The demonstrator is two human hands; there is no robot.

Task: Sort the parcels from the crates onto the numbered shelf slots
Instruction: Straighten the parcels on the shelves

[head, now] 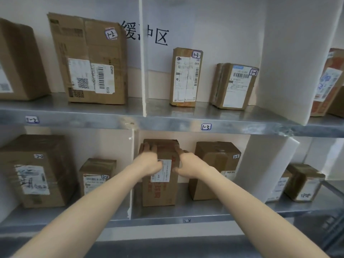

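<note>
— Where was the parcel [160, 190]?
— Upright on the lower shelf [232, 209], in the middle slot, just right of the white divider [132, 174], its white label facing out. A second box [214, 170], marked 2-3, stood just beside it on the right; I could not tell whether the two touched.
— And the arms?
— Both bare forearms reached forward and up from the bottom corners of the view, converging on the parcel's upper half.
— The left grip [149, 161]?
— It lay on the upper left of the front face, back of the hand toward the camera. The fingers were curled over the left edge near the top and the thumb was by the label. It had hold of the parcel.
— The right grip [188, 163]?
— It was at about the same height on the right edge, with the fingers bent round the upper right corner and the thumb lower on the front. It held the parcel too, so the parcel sat between both palms.
— Could the slot number be read?
— No. The slot tag [186, 220] on the shelf's front edge was too blurred. The upper shelf [167, 108] showed a 1-2 tag [32, 119] and a 1-3 tag [206, 127] on its edge.
</note>
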